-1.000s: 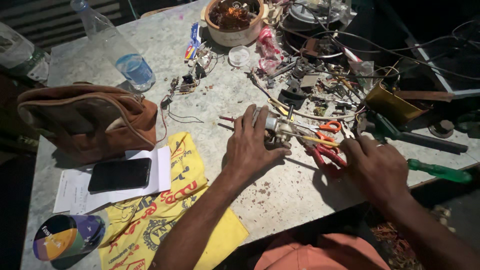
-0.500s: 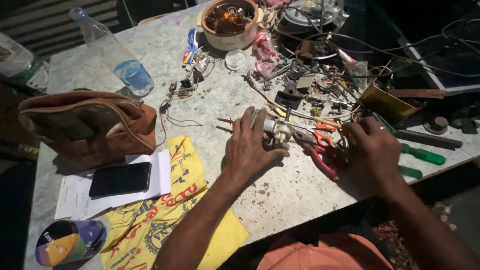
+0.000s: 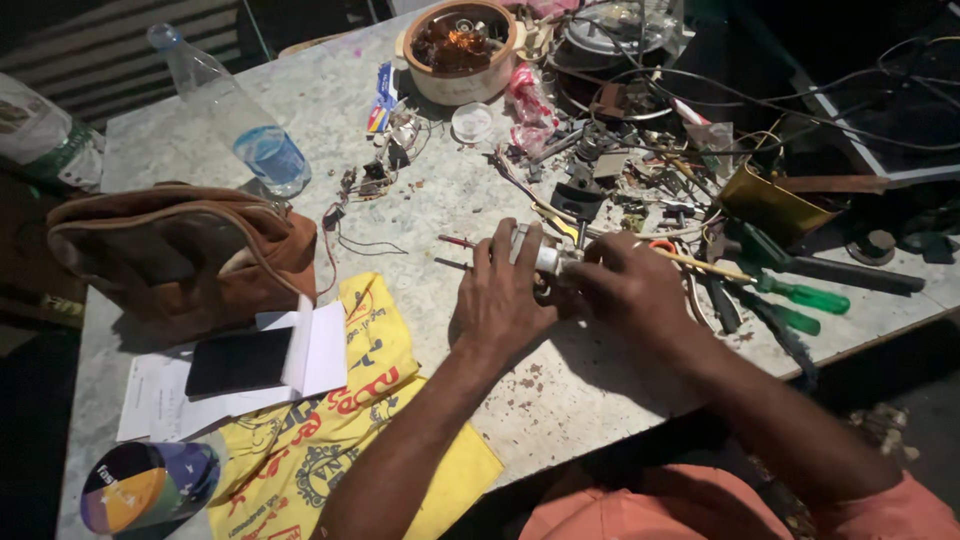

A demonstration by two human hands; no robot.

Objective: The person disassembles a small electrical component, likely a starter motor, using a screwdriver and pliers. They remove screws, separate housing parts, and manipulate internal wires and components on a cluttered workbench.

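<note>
Small white-and-metal part (image 3: 545, 257) sits at the middle of the bench (image 3: 600, 380), gripped between both hands. Left hand (image 3: 503, 300) wraps it from the near side, fingers curled over its top; right hand (image 3: 632, 283) closes on its right end, with a thin yellow stick (image 3: 705, 266) running out to the right of the part. What the right fingertips do at the joint is hidden.

Relative to the part: two green-handled screwdrivers (image 3: 805, 297) lie to its right, a heap of loose wires and scrap (image 3: 640, 170) lies beyond it, and a round bowl (image 3: 460, 50) stands further back. A brown bag (image 3: 180, 255) lies well to its left, a plastic bottle (image 3: 235, 115) behind that. A yellow cloth (image 3: 340, 420) and a dark phone (image 3: 238, 360) on paper lie to its near left.

To work it well, I judge the left hand should hold the part steady against the bench while the right makes small, controlled moves, keeping the loose wires clear of the grip.
</note>
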